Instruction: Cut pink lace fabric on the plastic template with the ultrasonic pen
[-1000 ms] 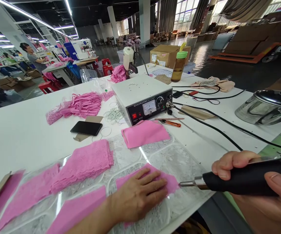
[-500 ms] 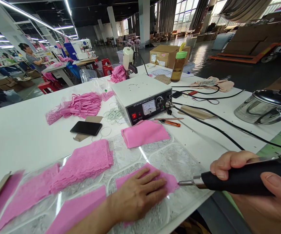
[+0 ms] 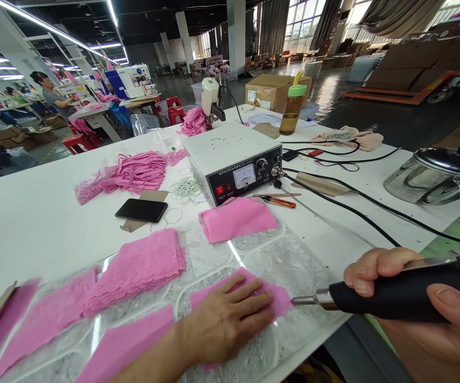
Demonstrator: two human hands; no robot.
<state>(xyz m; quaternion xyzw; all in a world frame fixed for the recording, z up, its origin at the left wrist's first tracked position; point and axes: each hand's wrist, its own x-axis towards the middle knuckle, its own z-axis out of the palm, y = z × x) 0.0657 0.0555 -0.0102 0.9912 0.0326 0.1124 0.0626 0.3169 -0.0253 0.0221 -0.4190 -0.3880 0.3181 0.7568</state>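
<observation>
My left hand (image 3: 230,319) lies flat, fingers spread, on a pink fabric piece (image 3: 284,302). Its fingers cover much of that piece. Wrapped around the black body of an ultrasonic welding gun (image 3: 389,298) is my right hand (image 3: 433,340). The gun's thin metal tip touches the right corner of the fabric. Beneath everything is a clear-coated, marbled mat (image 3: 302,260). Left of my hand lie a stack of pink lace pieces (image 3: 142,263) and a plain pink piece (image 3: 134,340). A folded pink cloth (image 3: 238,218) rests beyond my fingers.
The welder's control box (image 3: 233,159) stands behind the mat, its black cables (image 3: 345,210) running right. Around it are a phone (image 3: 141,210), an orange cutter knife (image 3: 278,201), pink straps (image 3: 134,170), a drink bottle (image 3: 293,111) and a lidded glass pot (image 3: 429,175).
</observation>
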